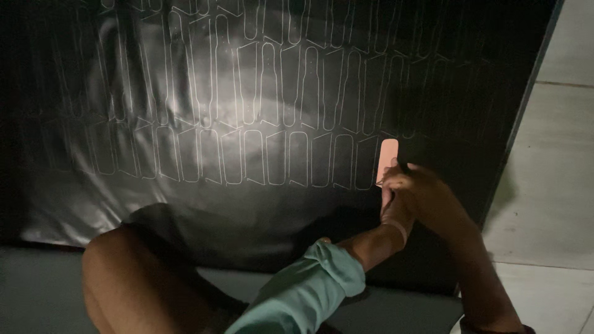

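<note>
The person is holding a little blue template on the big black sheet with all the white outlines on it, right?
Not quite: the template is pinkish-orange, not blue. The head view shows both hands, left hand and right hand, together at its lower end, pressing it on the big black sheet at the right end of the bottom row of white outlines.
</note>
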